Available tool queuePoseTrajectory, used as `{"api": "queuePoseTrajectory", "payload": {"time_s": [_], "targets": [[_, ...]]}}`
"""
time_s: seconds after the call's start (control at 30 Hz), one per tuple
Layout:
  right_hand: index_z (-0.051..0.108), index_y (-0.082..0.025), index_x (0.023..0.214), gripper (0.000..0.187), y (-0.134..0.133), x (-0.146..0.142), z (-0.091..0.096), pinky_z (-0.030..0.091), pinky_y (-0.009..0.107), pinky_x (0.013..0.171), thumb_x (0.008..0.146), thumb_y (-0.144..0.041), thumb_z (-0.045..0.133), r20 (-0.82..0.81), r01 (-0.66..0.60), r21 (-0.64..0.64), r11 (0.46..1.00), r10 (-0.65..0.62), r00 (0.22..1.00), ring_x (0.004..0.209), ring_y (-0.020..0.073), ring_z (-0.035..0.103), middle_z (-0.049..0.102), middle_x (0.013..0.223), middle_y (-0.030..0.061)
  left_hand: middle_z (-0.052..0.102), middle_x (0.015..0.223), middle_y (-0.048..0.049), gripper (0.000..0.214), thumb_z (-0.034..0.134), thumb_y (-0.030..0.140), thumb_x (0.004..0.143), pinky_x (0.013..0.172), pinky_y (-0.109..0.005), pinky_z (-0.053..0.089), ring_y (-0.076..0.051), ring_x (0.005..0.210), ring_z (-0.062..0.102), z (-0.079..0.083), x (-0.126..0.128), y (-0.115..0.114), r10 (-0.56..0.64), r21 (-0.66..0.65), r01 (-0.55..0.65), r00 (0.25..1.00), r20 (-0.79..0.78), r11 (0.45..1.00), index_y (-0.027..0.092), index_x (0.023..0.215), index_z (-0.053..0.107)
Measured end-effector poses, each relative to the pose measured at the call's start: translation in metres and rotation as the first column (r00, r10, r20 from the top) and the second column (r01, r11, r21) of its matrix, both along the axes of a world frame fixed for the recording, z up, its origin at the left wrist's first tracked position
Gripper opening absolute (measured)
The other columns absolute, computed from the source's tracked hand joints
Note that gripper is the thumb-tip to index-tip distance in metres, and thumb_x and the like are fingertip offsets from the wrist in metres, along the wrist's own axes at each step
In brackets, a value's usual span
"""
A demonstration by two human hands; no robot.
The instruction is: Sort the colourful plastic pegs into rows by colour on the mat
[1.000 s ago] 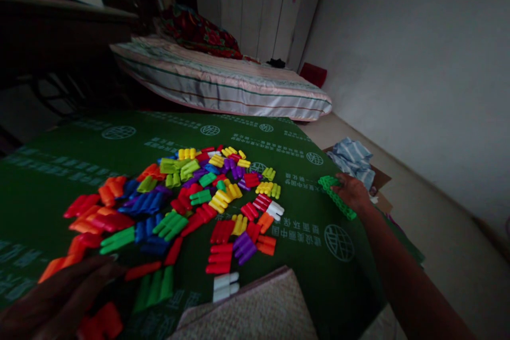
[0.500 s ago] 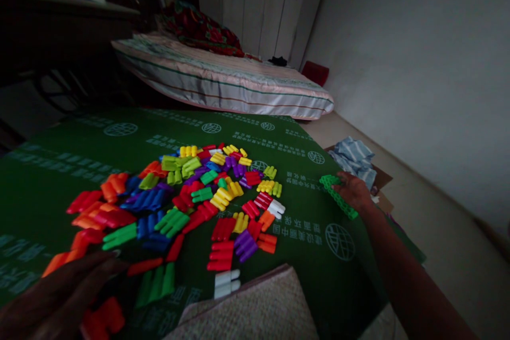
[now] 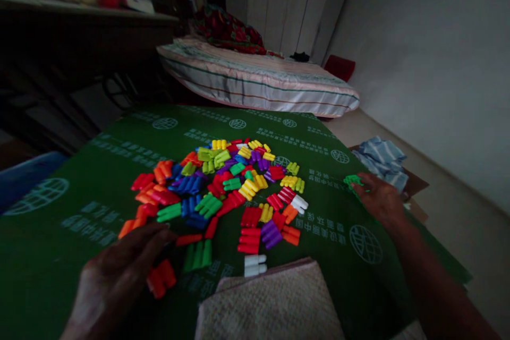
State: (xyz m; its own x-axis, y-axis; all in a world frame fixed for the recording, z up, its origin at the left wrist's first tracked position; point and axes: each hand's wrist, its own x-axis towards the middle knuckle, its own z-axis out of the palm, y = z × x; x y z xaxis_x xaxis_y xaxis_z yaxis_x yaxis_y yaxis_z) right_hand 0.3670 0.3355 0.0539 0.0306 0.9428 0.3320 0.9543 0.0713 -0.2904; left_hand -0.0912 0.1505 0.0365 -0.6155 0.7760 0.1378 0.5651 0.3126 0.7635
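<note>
My right hand (image 3: 380, 199) grips a bright green honeycomb-textured piece (image 3: 353, 181) over the right part of the green board. Much of that piece is hidden behind the fingers. On the left, my left hand (image 3: 119, 268) hovers low over the board, its fingertips pressed together; what they hold, if anything, cannot be made out. Close to those fingers lie an orange building block (image 3: 161, 278), a thin red-orange block (image 3: 188, 239) and a dark green block (image 3: 198, 255). Many plastic finger-shaped blocks (image 3: 249, 189) in red, yellow, blue, purple, green and white lie scattered in the middle.
The green printed board (image 3: 319, 255) carries the blocks. A folded woven mat (image 3: 271, 303) covers its near edge. Striped blue cloth (image 3: 380, 159) sits beyond the right edge, next to cardboard. A bed (image 3: 258, 82) stands behind; a dark table (image 3: 87, 16) is at upper left.
The view has swung left, so the scene sits further right. My left hand has come more fully into view. The green piece has turned and now looks shorter in my right hand.
</note>
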Motion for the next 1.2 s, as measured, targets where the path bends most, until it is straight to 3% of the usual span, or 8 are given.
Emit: {"api": "queuePoseTrajectory", "payload": {"time_s": [0.2, 0.3, 0.43, 0.53, 0.63, 0.8, 1.0, 1.2], "targets": [[0.07, -0.024, 0.102, 0.03, -0.052, -0.093, 0.003, 0.053, 0.034, 0.078, 0.08, -0.04, 0.056, -0.342, -0.382, -0.073, 0.921, 0.337, 0.877, 0.084, 0.0209, 0.068, 0.073, 0.098, 0.0053, 0.074, 0.082, -0.0014, 0.039, 0.063, 0.054, 0.064, 0.069, -0.027, 0.056, -0.02, 0.076, 0.068, 0.026, 0.024, -0.003, -0.037, 0.009, 0.036, 0.977, 0.211, 0.999, 0.02, 0.082, 0.07], [0.069, -0.025, 0.104, 0.026, -0.081, -0.146, 0.014, 0.051, 0.032, 0.083, 0.085, -0.033, 0.053, -0.352, -0.62, -0.062, 0.782, 0.564, 0.747, 0.092, 0.0192, 0.066, 0.072, 0.102, 0.0043, 0.074, 0.08, -0.003, 0.035, 0.064, 0.051, 0.064, 0.068, -0.029, 0.057, -0.021, 0.076, 0.068, 0.025, 0.025, -0.003, -0.043, 0.057, 0.03, 0.967, 0.25, 0.998, 0.021, 0.081, 0.069], [0.067, -0.023, 0.099, 0.018, -0.107, -0.201, 0.027, 0.049, 0.03, 0.079, 0.088, -0.026, 0.054, -0.245, -0.803, -0.207, 0.559, 0.765, 0.596, 0.09, 0.0177, 0.064, 0.07, 0.097, 0.0038, 0.074, 0.078, -0.0038, 0.035, 0.063, 0.05, 0.066, 0.064, -0.029, 0.056, -0.021, 0.073, 0.068, 0.021, 0.023, -0.004, -0.071, 0.069, 0.054, 0.959, 0.275, 0.996, 0.02, 0.082, 0.068], [0.065, -0.021, 0.099, 0.015, -0.109, -0.226, 0.032, 0.047, 0.03, 0.078, 0.088, -0.024, 0.056, -0.151, -0.835, -0.259, 0.486, 0.833, 0.532, 0.092, 0.0186, 0.063, 0.068, 0.097, 0.0044, 0.073, 0.078, -0.0041, 0.037, 0.062, 0.052, 0.068, 0.06, -0.028, 0.053, -0.02, 0.071, 0.066, 0.018, 0.023, -0.005, -0.093, 0.093, 0.07, 0.957, 0.275, 0.993, 0.019, 0.084, 0.068], [0.063, -0.02, 0.097, 0.013, -0.1, -0.242, 0.034, 0.047, 0.03, 0.078, 0.088, -0.022, 0.054, -0.067, -0.84, -0.255, 0.478, 0.858, 0.509, 0.093, 0.0184, 0.061, 0.066, 0.097, 0.0047, 0.071, 0.077, -0.0039, 0.036, 0.062, 0.051, 0.069, 0.059, -0.028, 0.052, -0.019, 0.068, 0.065, 0.017, 0.023, -0.006, -0.115, 0.122, 0.084, 0.954, 0.277, 0.989, 0.018, 0.083, 0.068], [0.064, -0.019, 0.098, 0.015, -0.079, -0.263, 0.031, 0.046, 0.034, 0.086, 0.086, -0.019, 0.054, 0.043, -0.826, -0.187, 0.531, 0.845, 0.533, 0.1, 0.0207, 0.057, 0.064, 0.102, 0.0081, 0.071, 0.075, -0.0036, 0.038, 0.061, 0.053, 0.07, 0.062, -0.028, 0.051, -0.019, 0.07, 0.065, 0.015, 0.023, -0.007, -0.114, 0.115, 0.088, 0.964, 0.24, 0.989, 0.018, 0.083, 0.068], [0.063, -0.016, 0.107, 0.024, -0.08, -0.292, 0.016, 0.043, 0.041, 0.095, 0.088, -0.027, 0.053, 0.11, -0.758, -0.247, 0.603, 0.795, 0.596, 0.109, 0.0249, 0.056, 0.064, 0.113, 0.0134, 0.071, 0.077, -0.0041, 0.037, 0.06, 0.051, 0.071, 0.064, -0.029, 0.051, -0.02, 0.072, 0.065, 0.01, 0.021, -0.008, -0.137, 0.149, 0.101, 0.957, 0.255, 0.984, 0.018, 0.085, 0.067], [0.067, -0.016, 0.1, 0.022, -0.086, -0.282, 0.021, 0.046, 0.038, 0.092, 0.085, -0.022, 0.052, -0.005, -0.752, -0.21, 0.625, 0.768, 0.64, 0.104, 0.024, 0.06, 0.067, 0.105, 0.0119, 0.071, 0.077, -0.0032, 0.038, 0.061, 0.052, 0.072, 0.061, -0.027, 0.05, -0.018, 0.07, 0.065, 0.009, 0.018, -0.009, -0.143, 0.122, 0.117, 0.961, 0.238, 0.986, 0.018, 0.088, 0.067]]}}
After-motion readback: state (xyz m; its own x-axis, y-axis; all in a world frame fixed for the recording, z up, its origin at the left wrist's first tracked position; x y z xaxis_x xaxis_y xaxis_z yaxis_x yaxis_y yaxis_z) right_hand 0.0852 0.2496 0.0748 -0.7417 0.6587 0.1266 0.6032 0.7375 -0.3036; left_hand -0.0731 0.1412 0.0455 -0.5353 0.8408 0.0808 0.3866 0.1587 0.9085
